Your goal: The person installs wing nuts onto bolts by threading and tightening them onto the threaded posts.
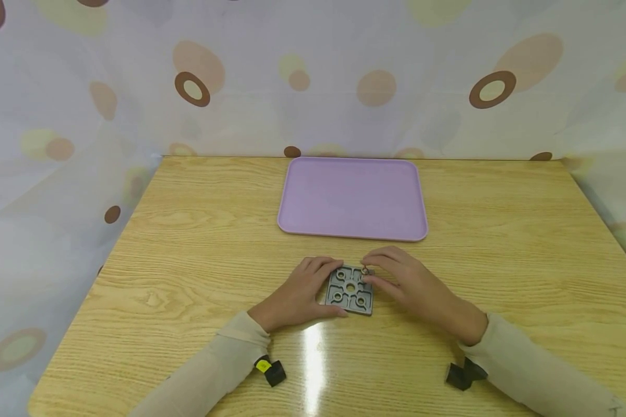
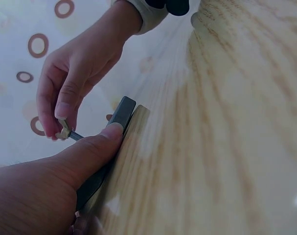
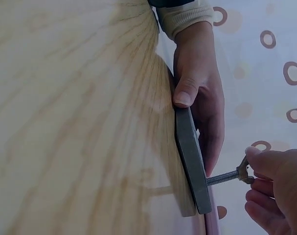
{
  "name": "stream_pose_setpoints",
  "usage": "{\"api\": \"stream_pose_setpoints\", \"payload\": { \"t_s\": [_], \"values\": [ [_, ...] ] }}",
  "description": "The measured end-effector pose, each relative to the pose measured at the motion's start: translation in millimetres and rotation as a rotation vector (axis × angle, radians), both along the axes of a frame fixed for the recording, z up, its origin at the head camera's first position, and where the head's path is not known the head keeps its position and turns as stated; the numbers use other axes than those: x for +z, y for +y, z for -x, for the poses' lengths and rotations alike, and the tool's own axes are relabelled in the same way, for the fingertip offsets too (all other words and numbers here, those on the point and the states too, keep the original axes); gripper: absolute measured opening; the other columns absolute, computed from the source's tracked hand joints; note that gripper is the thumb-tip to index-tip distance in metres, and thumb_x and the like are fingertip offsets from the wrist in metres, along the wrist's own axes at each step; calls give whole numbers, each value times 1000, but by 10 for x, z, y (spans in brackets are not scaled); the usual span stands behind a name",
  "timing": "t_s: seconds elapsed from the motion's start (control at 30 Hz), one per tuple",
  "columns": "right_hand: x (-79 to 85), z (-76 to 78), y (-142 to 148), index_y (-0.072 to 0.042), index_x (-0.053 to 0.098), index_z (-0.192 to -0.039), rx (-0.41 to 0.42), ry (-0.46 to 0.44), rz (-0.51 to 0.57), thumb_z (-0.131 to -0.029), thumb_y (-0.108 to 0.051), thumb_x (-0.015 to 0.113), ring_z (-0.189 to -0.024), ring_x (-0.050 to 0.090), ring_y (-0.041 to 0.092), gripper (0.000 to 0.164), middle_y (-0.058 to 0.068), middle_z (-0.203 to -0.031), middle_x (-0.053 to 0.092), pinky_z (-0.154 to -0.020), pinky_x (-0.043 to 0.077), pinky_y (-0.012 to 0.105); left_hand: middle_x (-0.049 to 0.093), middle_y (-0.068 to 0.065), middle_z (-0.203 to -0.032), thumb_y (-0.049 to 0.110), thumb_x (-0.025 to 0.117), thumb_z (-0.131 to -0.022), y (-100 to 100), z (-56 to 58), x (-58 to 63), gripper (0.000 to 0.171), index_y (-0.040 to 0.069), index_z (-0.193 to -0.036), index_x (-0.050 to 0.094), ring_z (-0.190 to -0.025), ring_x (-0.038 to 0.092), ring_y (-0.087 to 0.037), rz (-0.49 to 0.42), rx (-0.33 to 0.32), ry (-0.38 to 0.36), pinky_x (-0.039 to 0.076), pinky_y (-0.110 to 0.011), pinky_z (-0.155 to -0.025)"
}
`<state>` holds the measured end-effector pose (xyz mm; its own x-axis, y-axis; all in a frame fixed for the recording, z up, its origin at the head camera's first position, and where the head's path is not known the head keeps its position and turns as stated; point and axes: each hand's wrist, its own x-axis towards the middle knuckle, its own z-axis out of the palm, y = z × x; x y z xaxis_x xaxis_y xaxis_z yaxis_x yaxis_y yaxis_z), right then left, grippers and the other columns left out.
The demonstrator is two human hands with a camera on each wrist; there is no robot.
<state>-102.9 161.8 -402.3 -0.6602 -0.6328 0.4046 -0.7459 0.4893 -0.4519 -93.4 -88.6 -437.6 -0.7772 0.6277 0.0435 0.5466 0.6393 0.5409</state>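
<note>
A square grey metal plate (image 1: 350,297) with a large centre hole and several smaller round holes lies flat on the wooden table. My left hand (image 1: 299,294) grips it from the left, thumb on the near edge and fingers on the far edge. Over the plate's far right corner, my right hand (image 1: 412,284) pinches a brass-coloured wing screw (image 3: 243,172) by its wings. In the right wrist view the screw's threaded shank (image 3: 222,177) stands square to the plate, its tip at the upper face. Much of the thread shows between plate and wings.
Behind the hands a lilac tray (image 1: 352,236) stands on the table (image 1: 214,243) near its back edge. A spotted cloth (image 1: 334,110) hangs behind the table and along its sides. Both wrists carry small black devices.
</note>
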Motion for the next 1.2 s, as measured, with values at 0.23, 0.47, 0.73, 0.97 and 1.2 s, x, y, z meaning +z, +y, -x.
{"api": "stream_pose_setpoints", "payload": {
  "t_s": [0.23, 0.47, 0.73, 0.97, 1.2],
  "values": [
    [15, -11, 23, -9, 64, -111, -17, 6, -1, -84, -17, 69, -107, 52, 14, 29, -1, -113, 58, -92, 42, 28, 34, -1, -141, 67, 61, -74, 2, -7, 3, 93, 17, -146, 28, -125, 30, -16, 3, 2, -2, 29, -38, -103],
    [19, -10, 65, -8, 66, -107, -21, 24, 11, -83, -10, 69, -105, 53, 14, 24, -1, -109, 60, -92, 42, 27, 34, -1, -141, 68, 60, -74, -1, -4, -1, 94, 18, -146, 29, -125, 31, -16, 11, 10, -1, 30, -37, -103],
    [7, -10, 98, -8, 68, -101, -9, 57, 36, -81, 0, 68, -98, 56, 14, 22, -1, -102, 62, -87, 43, 22, 34, -1, -141, 70, 59, -73, -8, 11, -28, 95, 18, -146, 28, -125, 30, -17, 10, 10, 11, 29, -37, -104],
    [7, -23, 98, -9, 68, -100, 17, 71, 51, -79, 6, 68, -96, 57, 15, 26, -2, -102, 62, -86, 44, 22, 34, 0, -141, 69, 60, -73, -1, 8, -24, 94, 19, -146, 28, -125, 30, -16, 9, 10, 0, 30, -37, -103],
    [-5, -18, 102, -7, 68, -99, 68, 61, 51, -79, 4, 68, -95, 57, 13, 23, -3, -100, 63, -86, 43, 18, 34, 0, -140, 67, 62, -73, 7, -1, 7, 94, 19, -146, 28, -124, 30, -16, 7, 15, -10, 30, -37, -103]
  ]
}}
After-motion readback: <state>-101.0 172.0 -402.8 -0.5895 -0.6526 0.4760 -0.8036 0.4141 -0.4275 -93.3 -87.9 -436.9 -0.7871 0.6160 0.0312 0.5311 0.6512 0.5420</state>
